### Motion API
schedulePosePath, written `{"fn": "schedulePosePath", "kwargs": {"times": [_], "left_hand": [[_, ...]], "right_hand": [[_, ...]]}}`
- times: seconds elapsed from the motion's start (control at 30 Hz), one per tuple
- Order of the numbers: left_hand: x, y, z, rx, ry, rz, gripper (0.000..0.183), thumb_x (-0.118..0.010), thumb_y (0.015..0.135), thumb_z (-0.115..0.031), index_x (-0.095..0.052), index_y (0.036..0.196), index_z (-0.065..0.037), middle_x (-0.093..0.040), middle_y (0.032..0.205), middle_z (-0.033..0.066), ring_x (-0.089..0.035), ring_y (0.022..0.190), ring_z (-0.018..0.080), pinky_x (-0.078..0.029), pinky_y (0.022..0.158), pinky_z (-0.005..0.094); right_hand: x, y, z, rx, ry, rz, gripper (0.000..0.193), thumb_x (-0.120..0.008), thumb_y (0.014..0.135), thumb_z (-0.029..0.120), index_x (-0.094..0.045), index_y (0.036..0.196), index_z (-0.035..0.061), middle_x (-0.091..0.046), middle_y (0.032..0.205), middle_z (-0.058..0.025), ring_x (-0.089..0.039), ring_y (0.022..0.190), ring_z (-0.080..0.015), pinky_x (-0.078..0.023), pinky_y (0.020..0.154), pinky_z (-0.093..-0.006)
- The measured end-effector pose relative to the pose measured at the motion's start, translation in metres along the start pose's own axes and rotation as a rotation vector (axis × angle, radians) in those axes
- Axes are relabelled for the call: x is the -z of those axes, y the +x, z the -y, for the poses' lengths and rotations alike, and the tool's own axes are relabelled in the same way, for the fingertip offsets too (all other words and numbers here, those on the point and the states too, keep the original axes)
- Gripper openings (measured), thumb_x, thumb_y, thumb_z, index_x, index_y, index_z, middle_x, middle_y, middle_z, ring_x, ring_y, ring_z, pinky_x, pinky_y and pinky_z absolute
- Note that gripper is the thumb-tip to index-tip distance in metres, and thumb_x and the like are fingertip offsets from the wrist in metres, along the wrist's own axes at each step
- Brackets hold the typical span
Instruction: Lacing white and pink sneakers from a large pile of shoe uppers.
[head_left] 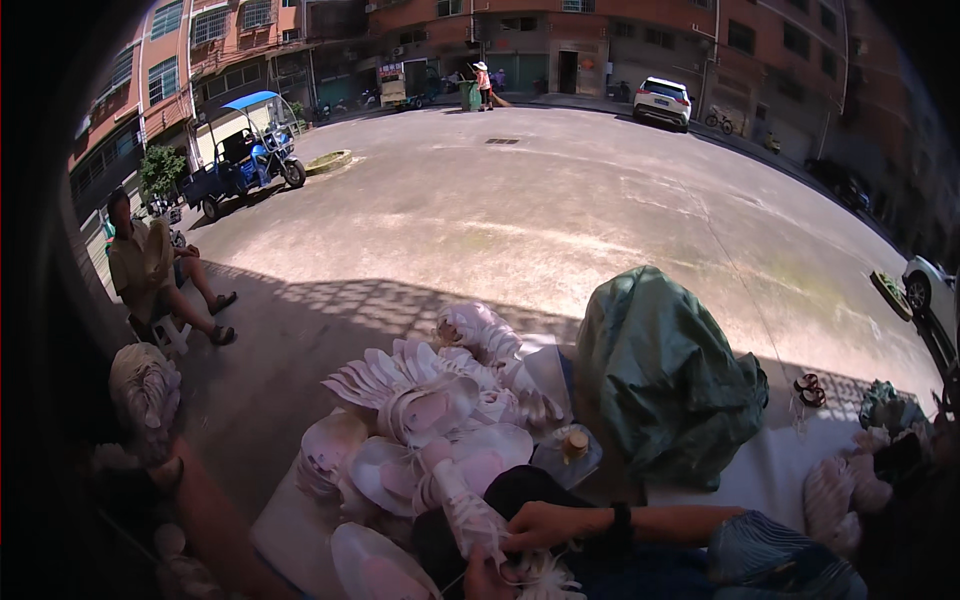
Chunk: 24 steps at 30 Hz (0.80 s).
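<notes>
At the bottom middle, my right hand [540,524], with a dark band on its wrist, is closed at the edge of a pale pink-white bundle of shoe pieces [468,510]. Just below it, my left hand [486,578] grips the same bundle's lower end, its fingers partly hidden. Thin pale strips [545,580] hang around both hands. In front of me lies a heap of nested, curved shoe pieces [430,408], white and pinkish. A dark cloth or garment [525,488] lies behind my right hand.
A clear plastic container with a yellowish cap [574,446] stands right of the heap, beside a large green sack [660,370]. More stacked pieces lie at left [146,395] and right [835,495]. A person [150,265] sits at left; a blue three-wheeler [245,160] is parked beyond.
</notes>
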<state>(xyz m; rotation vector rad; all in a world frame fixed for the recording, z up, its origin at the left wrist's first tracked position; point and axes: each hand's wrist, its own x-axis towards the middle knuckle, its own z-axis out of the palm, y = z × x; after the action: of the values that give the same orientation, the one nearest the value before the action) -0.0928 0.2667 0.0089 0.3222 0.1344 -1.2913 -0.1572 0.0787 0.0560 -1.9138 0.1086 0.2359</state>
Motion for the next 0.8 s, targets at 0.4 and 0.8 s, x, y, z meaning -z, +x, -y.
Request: {"fn": "schedulePosePath", "kwargs": {"times": [0.4,0.8], "left_hand": [[0.027,-0.003,0.004,-0.017,0.053,-0.093,0.026,-0.050,0.096,-0.029,-0.060,0.110,-0.009,-0.065,0.098,0.0022,-0.063,0.079,0.0128,-0.052,0.059,0.0238],[0.043,0.008,-0.001,-0.034,0.214,-0.092,0.048,-0.042,0.095,-0.044,-0.048,0.122,-0.004,-0.059,0.105,0.0123,-0.063,0.085,0.0285,-0.054,0.076,0.0497]], "right_hand": [[0.005,0.000,0.009,-0.185,0.346,0.170,0.032,-0.060,0.093,0.032,-0.068,0.079,0.0033,-0.054,0.064,0.0073,-0.045,0.059,-0.0012,-0.036,0.050,-0.0215],[-0.005,-0.015,0.004,-0.045,0.343,0.037,0.034,-0.059,0.094,0.032,-0.065,0.078,0.0033,-0.052,0.066,0.0095,-0.043,0.061,0.0006,-0.036,0.052,-0.0199]]}}
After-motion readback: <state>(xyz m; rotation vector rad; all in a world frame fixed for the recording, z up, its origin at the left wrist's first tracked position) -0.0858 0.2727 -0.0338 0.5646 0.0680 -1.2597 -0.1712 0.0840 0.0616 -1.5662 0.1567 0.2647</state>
